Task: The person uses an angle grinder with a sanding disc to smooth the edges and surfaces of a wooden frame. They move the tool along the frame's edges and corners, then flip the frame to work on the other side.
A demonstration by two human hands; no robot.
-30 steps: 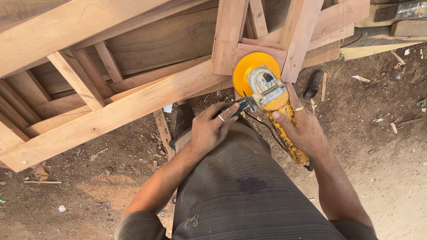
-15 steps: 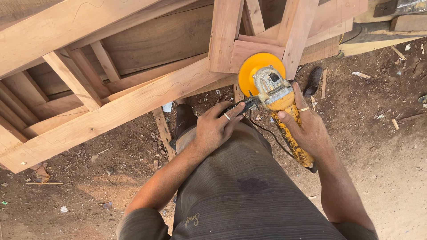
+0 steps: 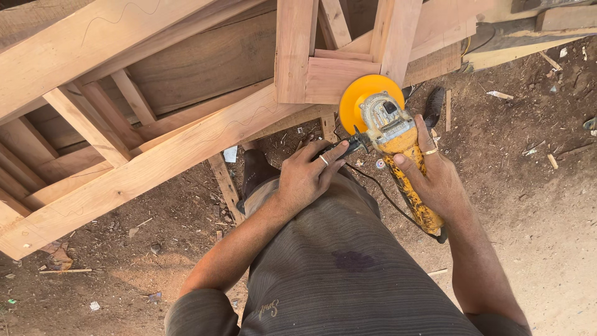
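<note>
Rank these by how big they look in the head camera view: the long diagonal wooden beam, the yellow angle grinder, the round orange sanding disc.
1. Long diagonal wooden beam, by far the largest.
2. Yellow angle grinder, held by both hands.
3. Round orange sanding disc, partly hidden by the grinder's head.

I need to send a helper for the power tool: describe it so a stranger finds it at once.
Start at the big wooden frame across the top. Below its short cross-board, both hands hold a yellow angle grinder. Its round orange disc sets it apart from the bare timber.
</note>
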